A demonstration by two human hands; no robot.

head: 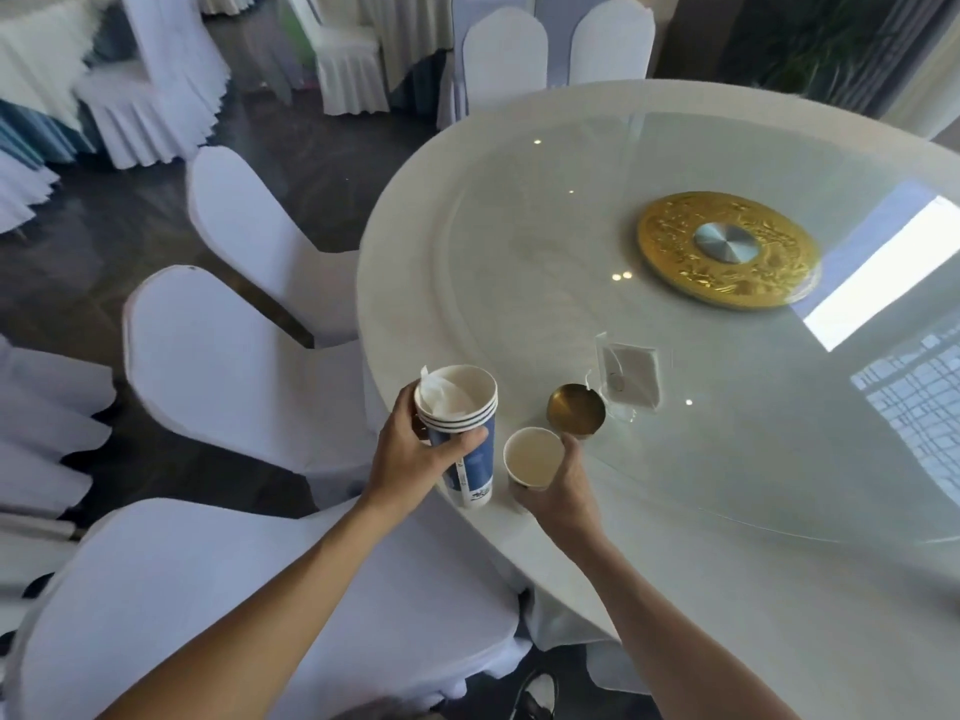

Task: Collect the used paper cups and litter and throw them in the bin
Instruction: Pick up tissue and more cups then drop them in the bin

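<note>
My left hand (415, 454) grips a stack of blue-and-white paper cups (462, 423) at the near edge of the round white table (415, 283). A crumpled white tissue (439, 394) sits inside the top cup. Just to the right, my right hand (561, 485) holds a single paper cup (532, 457), upright and seemingly empty, at the table's edge. A clear plastic wrapper with a white napkin (631, 376) lies on the glass behind it. No bin is in view.
A round brass ashtray (576, 410) stands right behind the single cup. A glass turntable (727, 407) with a gold centre disc (727, 249) covers most of the table. White-covered chairs (228, 376) crowd the table's left and near sides.
</note>
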